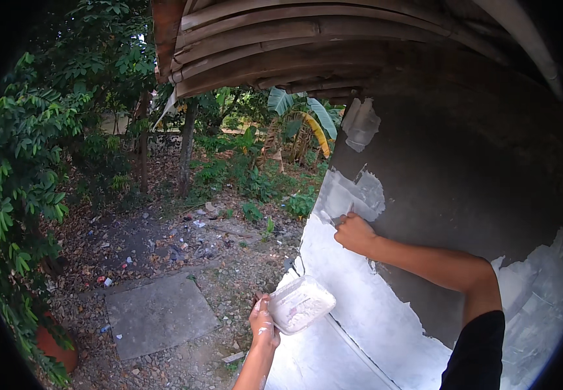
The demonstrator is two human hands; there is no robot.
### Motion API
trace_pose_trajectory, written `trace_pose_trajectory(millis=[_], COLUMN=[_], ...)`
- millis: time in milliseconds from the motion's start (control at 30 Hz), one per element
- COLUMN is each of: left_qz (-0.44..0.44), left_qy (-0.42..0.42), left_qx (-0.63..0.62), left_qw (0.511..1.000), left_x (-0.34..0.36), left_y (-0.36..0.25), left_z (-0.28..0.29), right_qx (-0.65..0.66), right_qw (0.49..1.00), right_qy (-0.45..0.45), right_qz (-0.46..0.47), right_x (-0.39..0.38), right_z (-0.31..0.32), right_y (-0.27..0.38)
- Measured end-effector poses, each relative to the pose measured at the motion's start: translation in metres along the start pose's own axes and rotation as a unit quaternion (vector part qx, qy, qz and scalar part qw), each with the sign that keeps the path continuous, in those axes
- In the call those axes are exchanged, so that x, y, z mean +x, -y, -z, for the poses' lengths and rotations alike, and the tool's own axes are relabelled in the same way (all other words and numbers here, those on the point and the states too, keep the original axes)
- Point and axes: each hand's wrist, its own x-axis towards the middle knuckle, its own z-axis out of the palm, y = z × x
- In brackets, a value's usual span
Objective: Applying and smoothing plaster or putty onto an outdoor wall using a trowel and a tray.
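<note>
My left hand [264, 322], smeared with white, grips the edge of a shallow white plastic tub [314, 285]. White paste [302, 305] coats the inside of the tub. Higher up and to the right, my right hand [356, 234] is closed around a putty knife, whose blade [327, 218] lies near the wall's left edge; most of its handle is hidden by my fingers. The grey wall [450, 175] carries a broad white coat [340, 266] below my right hand and a thinner white patch [359, 192] just above it.
Bamboo poles [307, 29] of a roof run overhead. A pale pipe or strip [359, 354] slants along the lower wall. On the left are a concrete slab [161, 315], littered ground, a tree trunk [187, 149], leafy branches [21, 195] and a reddish-brown pot [57, 348].
</note>
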Motion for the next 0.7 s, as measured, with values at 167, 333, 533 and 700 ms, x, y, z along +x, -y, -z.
trace_pose_trajectory(millis=[167, 333, 533, 700], left_qz=[-0.013, -0.01, 0.007, 0.041], left_qy=[-0.008, 0.012, 0.007, 0.022], left_qx=[0.007, -0.014, -0.006, 0.009], left_qw=[1.0, 1.0, 1.0, 0.999], left_x=[-0.009, 0.005, 0.004, -0.005], left_y=[0.008, 0.027, 0.029, 0.012], left_z=[0.003, 0.03, 0.011, -0.013], right_qx=[-0.03, -0.046, -0.057, 0.015], right_qw=[0.997, 0.993, 0.992, 0.987], right_qy=[0.024, 0.09, 0.111, 0.153], right_qz=[-0.071, -0.068, -0.031, -0.043], right_x=[0.095, 0.076, -0.062, -0.066], right_z=[-0.082, -0.098, -0.041, -0.009], right_y=[0.0, 0.009, 0.01, 0.011])
